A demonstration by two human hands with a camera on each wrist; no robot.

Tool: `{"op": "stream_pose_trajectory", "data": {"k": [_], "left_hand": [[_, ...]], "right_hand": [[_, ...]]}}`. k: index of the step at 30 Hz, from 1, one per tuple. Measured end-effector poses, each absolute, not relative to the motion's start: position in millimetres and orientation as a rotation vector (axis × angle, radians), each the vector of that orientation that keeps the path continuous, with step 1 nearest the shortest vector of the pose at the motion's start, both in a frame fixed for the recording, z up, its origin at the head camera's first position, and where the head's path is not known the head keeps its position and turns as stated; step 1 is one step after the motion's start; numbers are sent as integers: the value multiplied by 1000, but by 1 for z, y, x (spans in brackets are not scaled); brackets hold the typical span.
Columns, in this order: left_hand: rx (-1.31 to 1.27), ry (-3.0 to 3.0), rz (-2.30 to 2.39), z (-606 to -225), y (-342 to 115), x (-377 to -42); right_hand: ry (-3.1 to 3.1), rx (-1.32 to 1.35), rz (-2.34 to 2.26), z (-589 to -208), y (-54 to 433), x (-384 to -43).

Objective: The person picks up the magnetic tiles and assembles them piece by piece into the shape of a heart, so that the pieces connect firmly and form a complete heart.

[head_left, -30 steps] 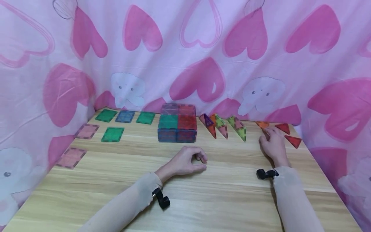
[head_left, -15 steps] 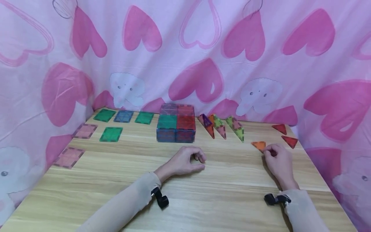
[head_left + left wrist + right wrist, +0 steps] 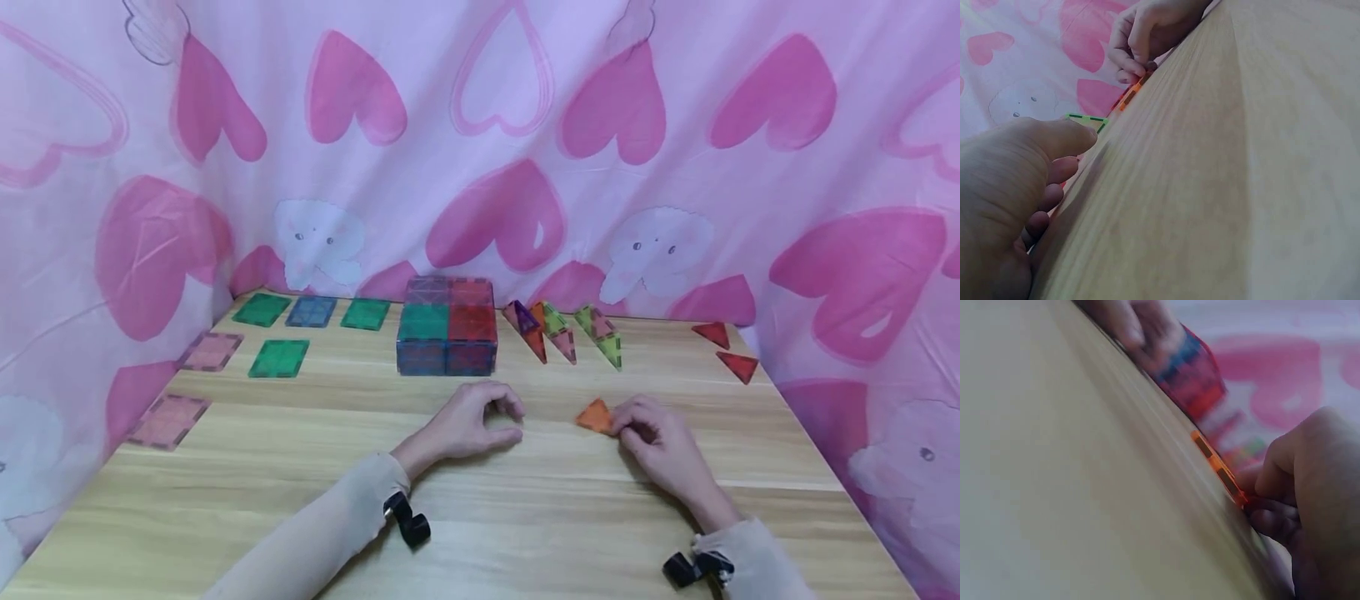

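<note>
Head view, right of centre: I see the right hand (image 3: 662,443) pinching a translucent orange plastic triangle (image 3: 596,416) near one corner, presumably keeping its other edges free, the left hand (image 3: 468,422) relaxed, empty.

Soft light puts a pale shine on the surface (image 3: 517,529), on this side of the left fingers (image 3: 512,402). A grey shadow lies beside them. In the right wrist view, what looks like a colored block (image 3: 1192,378), past the right fingers (image 3: 1272,519), is fuzzy.
</note>
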State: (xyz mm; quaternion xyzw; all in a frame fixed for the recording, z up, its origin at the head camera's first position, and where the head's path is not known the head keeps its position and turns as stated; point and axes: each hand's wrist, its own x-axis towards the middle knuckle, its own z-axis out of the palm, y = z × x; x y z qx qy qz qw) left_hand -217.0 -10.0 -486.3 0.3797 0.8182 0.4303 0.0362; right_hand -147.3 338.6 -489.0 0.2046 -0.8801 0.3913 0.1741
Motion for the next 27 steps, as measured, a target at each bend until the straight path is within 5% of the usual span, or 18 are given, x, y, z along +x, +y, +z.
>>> {"op": "stream_pose_trajectory", "data": {"k": [13, 27], "left_hand": [[1340, 2527, 1240, -485, -12, -217], [1347, 2502, 1221, -483, -9, -217]], "right_hand": [[-2510, 1025, 1212, -489, 280, -130], [-2213, 40, 1106, -491, 388, -173]]}}
